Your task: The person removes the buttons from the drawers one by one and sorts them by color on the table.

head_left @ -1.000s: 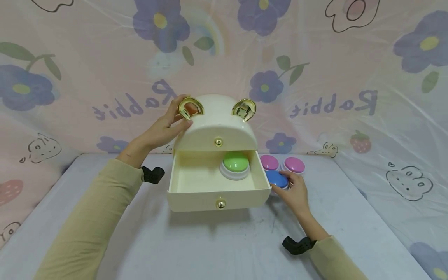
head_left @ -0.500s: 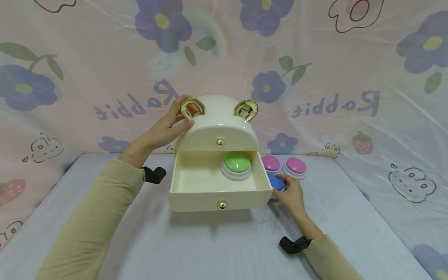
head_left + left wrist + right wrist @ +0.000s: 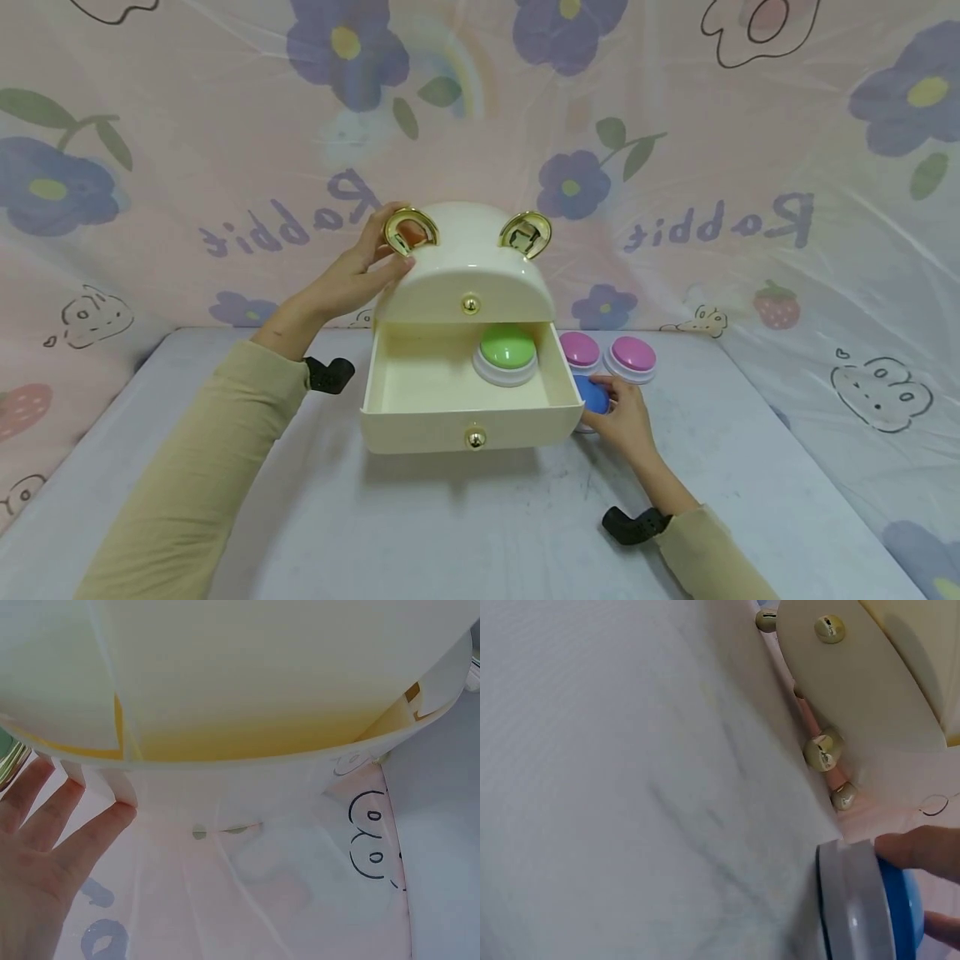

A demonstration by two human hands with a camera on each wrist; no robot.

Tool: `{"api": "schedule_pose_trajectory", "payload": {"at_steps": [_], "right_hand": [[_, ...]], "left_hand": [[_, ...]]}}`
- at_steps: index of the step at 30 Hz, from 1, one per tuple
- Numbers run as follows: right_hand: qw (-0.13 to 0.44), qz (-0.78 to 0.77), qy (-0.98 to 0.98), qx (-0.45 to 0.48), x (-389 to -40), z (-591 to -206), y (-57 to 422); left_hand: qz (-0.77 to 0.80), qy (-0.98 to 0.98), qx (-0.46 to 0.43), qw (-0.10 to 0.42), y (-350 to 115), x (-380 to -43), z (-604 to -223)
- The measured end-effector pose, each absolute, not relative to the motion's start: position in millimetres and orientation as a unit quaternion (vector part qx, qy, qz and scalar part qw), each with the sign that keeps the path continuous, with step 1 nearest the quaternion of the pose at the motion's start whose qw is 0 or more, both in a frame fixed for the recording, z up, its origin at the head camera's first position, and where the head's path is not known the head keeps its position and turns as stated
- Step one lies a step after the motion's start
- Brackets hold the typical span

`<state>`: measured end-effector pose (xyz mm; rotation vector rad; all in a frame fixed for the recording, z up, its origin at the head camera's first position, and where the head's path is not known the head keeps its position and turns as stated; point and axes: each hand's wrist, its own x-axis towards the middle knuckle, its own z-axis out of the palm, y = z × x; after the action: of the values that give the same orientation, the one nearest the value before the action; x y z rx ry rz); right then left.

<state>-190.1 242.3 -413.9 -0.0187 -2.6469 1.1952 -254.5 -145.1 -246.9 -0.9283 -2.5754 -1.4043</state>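
Observation:
A cream storage box (image 3: 465, 237) with gold ears stands on the table, its lower drawer (image 3: 420, 371) pulled out. Inside the drawer, toward the right, sits a green push button (image 3: 507, 347) on a white base. My left hand (image 3: 352, 275) holds the box's upper left side by the ear, thumb in front and fingers behind; in the left wrist view its fingers (image 3: 101, 829) reach the box's back edge. To the drawer's right, my right hand (image 3: 628, 421) grips a blue push button (image 3: 592, 394), partly hidden by the drawer. Fingertips touch the blue dome (image 3: 907, 907) in the right wrist view.
Two pink push buttons (image 3: 579, 348) stand behind the blue one, beside the box. The white tabletop (image 3: 450, 533) reaches back to a patterned curtain (image 3: 480, 125). Gold knobs are on the upper compartment (image 3: 470, 304) and the drawer front.
My right hand has shifted the blue push button slightly left, closer against the drawer's side, and then stayed about there. The left hand keeps its hold on the box.

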Motion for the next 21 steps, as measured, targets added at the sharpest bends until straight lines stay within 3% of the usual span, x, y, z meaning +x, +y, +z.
{"api": "schedule_pose_trajectory", "payload": {"at_steps": [21], "right_hand": [[0.142,0.491,-0.859,0.023,-186.2,-332.3,224.7]], "left_hand": [[-0.456,-0.838,-0.298,0.028,-145.7,-252.0,-246.7]]}}
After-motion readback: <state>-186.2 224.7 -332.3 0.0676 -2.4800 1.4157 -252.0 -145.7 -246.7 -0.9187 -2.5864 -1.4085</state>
